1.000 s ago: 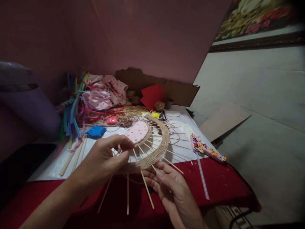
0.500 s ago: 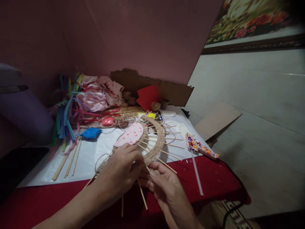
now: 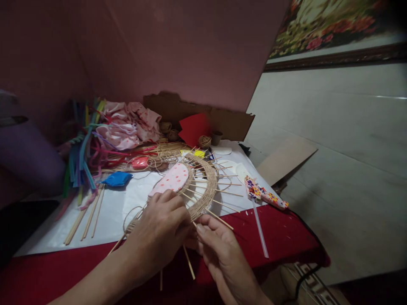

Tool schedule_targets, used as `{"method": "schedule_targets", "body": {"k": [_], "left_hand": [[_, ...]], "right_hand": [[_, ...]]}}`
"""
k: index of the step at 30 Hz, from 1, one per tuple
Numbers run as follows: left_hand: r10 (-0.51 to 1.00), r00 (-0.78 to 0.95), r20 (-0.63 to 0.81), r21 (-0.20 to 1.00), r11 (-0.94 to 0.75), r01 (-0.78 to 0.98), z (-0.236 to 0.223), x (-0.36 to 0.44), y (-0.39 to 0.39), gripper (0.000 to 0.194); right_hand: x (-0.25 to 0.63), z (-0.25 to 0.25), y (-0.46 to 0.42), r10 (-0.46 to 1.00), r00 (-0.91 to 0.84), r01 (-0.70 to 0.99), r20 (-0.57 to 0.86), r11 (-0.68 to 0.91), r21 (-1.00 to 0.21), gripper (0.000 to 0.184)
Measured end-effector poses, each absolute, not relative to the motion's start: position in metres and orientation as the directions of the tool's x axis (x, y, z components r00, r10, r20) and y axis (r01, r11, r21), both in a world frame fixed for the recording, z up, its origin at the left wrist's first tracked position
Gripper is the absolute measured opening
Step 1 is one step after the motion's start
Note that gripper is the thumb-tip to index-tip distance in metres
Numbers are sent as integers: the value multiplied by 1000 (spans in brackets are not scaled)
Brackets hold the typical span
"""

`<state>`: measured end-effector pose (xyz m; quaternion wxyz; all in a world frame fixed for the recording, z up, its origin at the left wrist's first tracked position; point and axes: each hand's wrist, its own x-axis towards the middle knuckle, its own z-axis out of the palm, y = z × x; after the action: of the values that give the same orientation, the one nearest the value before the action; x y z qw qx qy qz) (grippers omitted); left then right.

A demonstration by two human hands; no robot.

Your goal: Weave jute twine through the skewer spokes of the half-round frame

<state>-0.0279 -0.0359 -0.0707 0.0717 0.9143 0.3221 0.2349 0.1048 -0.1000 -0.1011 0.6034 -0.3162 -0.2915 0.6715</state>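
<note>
Both my hands are at the near edge of a half-round piece woven from jute twine (image 3: 211, 186) over thin wooden sticks that fan outward. At its centre is a rounded panel of pink dotted fabric (image 3: 173, 180). My left hand (image 3: 162, 237) is closed over the lower left of the weave; its fingertips are partly hidden. Thumb and forefinger of my right hand (image 3: 224, 256) pinch a wooden stick at the lower rim, close to the left fingers. A loose bundle of twine (image 3: 131, 226) lies left of the left wrist. Bare stick ends (image 3: 189, 262) poke out below the hands.
A glue gun with a flowered cover (image 3: 265, 192) and a clear glue stick (image 3: 260, 228) lie right. Loose sticks (image 3: 85, 214), a blue packet (image 3: 117, 179) and pipe cleaners (image 3: 84, 152) are left. Behind are crumpled fabric (image 3: 127, 127), red paper (image 3: 195, 129) and cardboard (image 3: 235, 123).
The whole view has shifted slightly, so things sit a little further left. Both hands keep their hold on the woven piece, with hardly any visible finger movement.
</note>
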Motion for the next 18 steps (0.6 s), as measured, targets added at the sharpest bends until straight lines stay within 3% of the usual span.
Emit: {"method": "schedule_targets", "body": {"k": [9, 18], "left_hand": [[551, 681, 482, 122, -812, 571, -77, -23, -40, 18], [567, 659, 493, 239, -817, 524, -77, -22, -44, 17]], "right_hand": [[103, -100, -101, 995, -54, -631, -82, -98, -770, 11], [104, -98, -101, 992, -84, -650, -90, -123, -750, 21]]}}
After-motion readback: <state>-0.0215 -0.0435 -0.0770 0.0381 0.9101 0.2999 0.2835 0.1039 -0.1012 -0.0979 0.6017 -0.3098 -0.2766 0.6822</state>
